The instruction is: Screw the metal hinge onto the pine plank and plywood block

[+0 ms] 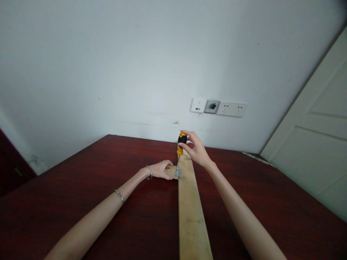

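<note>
A screwdriver point(182, 138) with a yellow and black handle stands nearly upright, its shaft pointing down at a small metal hinge point(178, 173). My right hand point(195, 147) has its fingers closed around the handle. The hinge lies across the seam between a long wooden board point(191, 213) and a short wooden piece point(170, 171) to its left. Around the short piece my left hand point(161, 169) is closed, thumb on the near side and fingers on the far side. Whether the screwdriver's tip sits in a screw is too small to tell.
The dark red tabletop point(130, 216) meets a white wall point(135, 72) at its far edge. Sockets point(231, 108) are set in the wall, right of the screwdriver. A white panelled door point(320, 137) stands at the right, with a thin strip point(257, 159) on the table near it.
</note>
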`<state>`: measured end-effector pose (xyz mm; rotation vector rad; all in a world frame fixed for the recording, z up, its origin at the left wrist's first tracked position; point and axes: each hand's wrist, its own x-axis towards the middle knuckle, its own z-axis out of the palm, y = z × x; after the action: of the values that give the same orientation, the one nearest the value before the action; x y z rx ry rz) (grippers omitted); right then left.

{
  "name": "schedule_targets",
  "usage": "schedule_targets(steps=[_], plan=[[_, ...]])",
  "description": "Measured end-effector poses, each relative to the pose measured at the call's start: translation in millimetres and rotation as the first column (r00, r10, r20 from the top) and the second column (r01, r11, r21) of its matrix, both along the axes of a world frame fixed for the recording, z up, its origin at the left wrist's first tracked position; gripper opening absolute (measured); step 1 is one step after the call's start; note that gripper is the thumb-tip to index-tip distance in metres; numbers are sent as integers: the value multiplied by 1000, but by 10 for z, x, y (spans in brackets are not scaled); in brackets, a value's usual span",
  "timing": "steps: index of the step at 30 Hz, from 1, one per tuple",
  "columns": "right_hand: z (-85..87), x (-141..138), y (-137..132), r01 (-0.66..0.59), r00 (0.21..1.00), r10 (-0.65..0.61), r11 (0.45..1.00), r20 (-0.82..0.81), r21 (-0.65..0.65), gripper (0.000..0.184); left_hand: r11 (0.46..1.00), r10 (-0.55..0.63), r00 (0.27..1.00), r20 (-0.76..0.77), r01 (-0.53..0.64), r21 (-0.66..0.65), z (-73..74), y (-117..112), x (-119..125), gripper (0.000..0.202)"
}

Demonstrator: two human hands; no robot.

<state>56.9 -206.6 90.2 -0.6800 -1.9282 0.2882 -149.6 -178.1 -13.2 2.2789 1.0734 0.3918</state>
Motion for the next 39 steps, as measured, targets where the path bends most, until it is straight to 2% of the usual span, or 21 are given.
schedule_targets(steps=[25,30,34,39], plan=[[47,3,-51,19,1000,-19,1000,-2,2,41,1000,10,1000,15,-9,-20,41,-33,15,60],[58,19,-55,13,999,-13,1000,34,13,46,1000,20,1000,10,-20,-9,37,-35,21,61],[18,-3,-9,-39,999,39,999,16,-18,56,1000,22,1000,10,-22,4,17,-24,22,60],[-1,-23,-3,-9,1000,9,1000,-10,18,41,1000,20,1000,7,-20,7,23,-24,17,61]])
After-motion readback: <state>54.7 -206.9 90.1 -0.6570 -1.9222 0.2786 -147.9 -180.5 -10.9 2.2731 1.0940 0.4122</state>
